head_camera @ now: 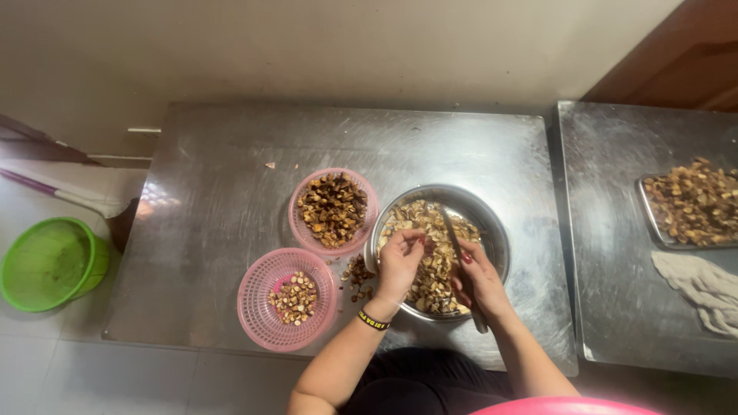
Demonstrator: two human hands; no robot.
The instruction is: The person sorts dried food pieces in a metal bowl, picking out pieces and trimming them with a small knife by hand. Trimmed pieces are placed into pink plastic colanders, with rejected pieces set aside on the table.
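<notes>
A steel bowl full of pale brown cut pieces stands on the steel table. My left hand rests over the bowl's left side, fingers curled on one small piece. My right hand is over the bowl's right side, shut on a knife whose blade points up across the pieces. Two pink baskets stand to the left: the far pink basket holds dark pieces, the near pink basket holds a few small light pieces. Some loose pieces lie between the near basket and the bowl.
A second steel table on the right carries a tray of similar pieces and a grey cloth. On the floor at left are a green basket and a broom with a purple handle. A wall runs behind.
</notes>
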